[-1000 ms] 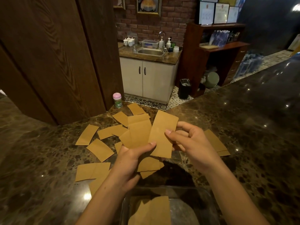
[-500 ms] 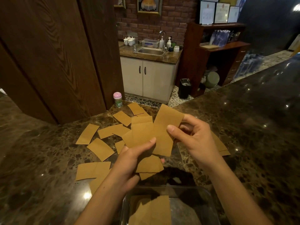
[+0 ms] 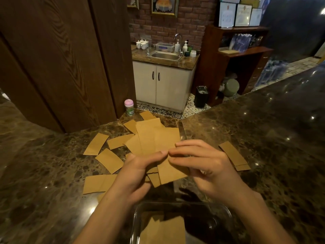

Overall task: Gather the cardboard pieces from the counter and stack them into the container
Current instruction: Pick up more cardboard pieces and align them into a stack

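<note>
Both hands pinch a sheaf of cardboard pieces above the counter, over a clear container.

At the bottom centre of the frame the clear container (image 3: 226, 211) sits on the marble counter (image 3: 263, 138), with a few cardboard pieces (image 3: 165, 229) already lying flat inside, their long axes running roughly up the frame. Just above it, the left hand (image 3: 133, 175) and right hand (image 3: 204, 164) meet at mid-frame, thumbs and fingers clamped on a held sheaf (image 3: 158, 138) whose long axis points up the frame, away from the person, top edge fanned slightly. More loose pieces (image 3: 109, 160) lie scattered at mixed angles on the left, and a pair (image 3: 233, 154) lies at right, angled toward the lower right. Farther up, a pink-lidded jar (image 3: 129, 107) stands at the counter's edge.
</note>
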A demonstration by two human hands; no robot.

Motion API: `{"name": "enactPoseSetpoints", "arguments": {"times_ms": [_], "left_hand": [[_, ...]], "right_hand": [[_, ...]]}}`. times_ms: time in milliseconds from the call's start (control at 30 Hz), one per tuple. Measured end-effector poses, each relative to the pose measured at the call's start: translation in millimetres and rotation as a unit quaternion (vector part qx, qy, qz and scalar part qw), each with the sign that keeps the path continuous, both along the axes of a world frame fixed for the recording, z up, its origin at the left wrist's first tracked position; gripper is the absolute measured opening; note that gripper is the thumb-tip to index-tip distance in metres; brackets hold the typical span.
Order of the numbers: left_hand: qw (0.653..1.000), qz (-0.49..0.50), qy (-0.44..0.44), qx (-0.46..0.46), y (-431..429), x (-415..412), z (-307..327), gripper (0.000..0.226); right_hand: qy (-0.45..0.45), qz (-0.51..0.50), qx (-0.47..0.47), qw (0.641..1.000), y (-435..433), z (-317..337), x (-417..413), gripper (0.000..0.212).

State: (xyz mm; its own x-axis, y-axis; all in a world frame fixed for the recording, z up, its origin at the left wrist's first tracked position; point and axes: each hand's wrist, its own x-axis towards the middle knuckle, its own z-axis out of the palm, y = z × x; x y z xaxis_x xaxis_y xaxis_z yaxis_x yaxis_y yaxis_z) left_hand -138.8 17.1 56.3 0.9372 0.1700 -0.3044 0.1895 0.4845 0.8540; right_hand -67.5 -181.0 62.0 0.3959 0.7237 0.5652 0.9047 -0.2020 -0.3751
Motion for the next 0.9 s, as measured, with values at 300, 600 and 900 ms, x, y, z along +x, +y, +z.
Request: {"name": "enactPoseSetpoints", "arguments": {"times_ms": [300,600,900], "left_hand": [[0.995,-0.025,-0.091,0.034,-2.0,-3.5,-3.5,0.061],[0.993,-0.006,-0.118,0.016,2.6,-5.2,-2.9,0.052],[0.987,-0.039,-0.114,0.109,-0.5,-1.4,5.1,0.040]], "right_hand": [[0.228,-0.187,-0.047,0.954,17.6,44.7,7.3,0.060],[0.420,-0.176,0.134,0.880,11.8,34.9,8.5,0.025],[0.364,-0.094,-0.159,0.913,7.4,40.6,-0.2,0.021]]}}
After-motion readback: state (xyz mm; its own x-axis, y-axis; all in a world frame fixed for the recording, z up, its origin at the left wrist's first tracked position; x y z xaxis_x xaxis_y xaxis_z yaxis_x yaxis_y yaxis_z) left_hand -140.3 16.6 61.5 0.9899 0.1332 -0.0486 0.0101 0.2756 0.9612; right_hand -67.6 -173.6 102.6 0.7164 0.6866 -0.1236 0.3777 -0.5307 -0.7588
